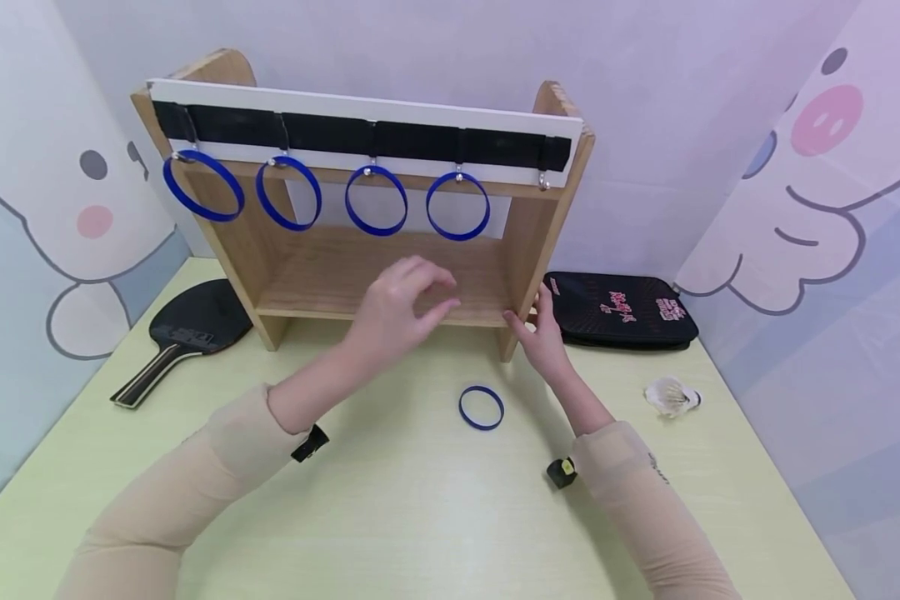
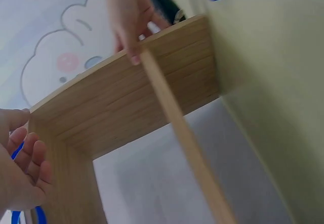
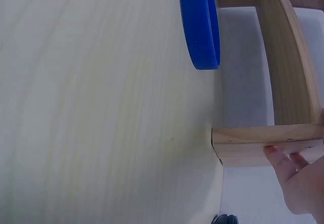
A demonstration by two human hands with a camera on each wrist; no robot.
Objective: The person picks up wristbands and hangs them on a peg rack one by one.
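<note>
A wooden rack (image 1: 534,242) stands on the table, with a white board and black strip along its top front. Blue rings (image 1: 458,207) hang from several small hooks on that strip; the rightmost hook (image 1: 544,182) carries no ring. My left hand (image 1: 396,304) hovers in front of the rack's shelf, fingers loosely bent, nothing between thumb and fingertips. At the rack's right side panel, my right hand (image 1: 546,342) grips the lower edge, thumb at the front and fingers around the outer face (image 3: 298,183). Another blue ring (image 1: 482,407) lies on the table before the rack.
A black table tennis paddle (image 1: 198,321) lies left of the rack. To the right are a black zipped case (image 1: 618,310) and a shuttlecock (image 1: 672,397). Walls with cartoon prints (image 1: 787,208) border the table at the back and sides.
</note>
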